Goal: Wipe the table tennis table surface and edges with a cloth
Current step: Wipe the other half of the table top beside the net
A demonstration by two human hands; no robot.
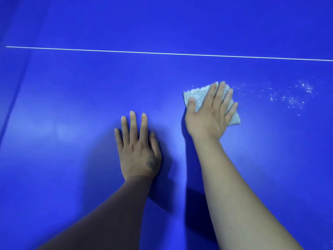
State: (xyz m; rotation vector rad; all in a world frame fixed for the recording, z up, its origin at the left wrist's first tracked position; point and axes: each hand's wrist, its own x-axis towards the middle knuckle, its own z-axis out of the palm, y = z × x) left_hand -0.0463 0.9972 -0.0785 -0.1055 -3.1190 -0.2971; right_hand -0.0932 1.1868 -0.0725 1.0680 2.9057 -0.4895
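1. Right hand (210, 114) is pressing flat, fingers straight, on the folded grey terry cloth (198, 98) lying on the blue table tennis table surface (72, 105).
2. Left hand (138, 150) is bracing flat, holding nothing.
3. Sweep rightward through the white dust specks (295, 98), keeping pressure even.

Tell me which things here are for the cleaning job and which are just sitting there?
For the job:
- folded pale grey cloth, pressed flat under the right hand
- blue table tennis table top
- scattered white crumbs right of the cloth

Just there:
- left hand, resting flat on the table
- thin white line
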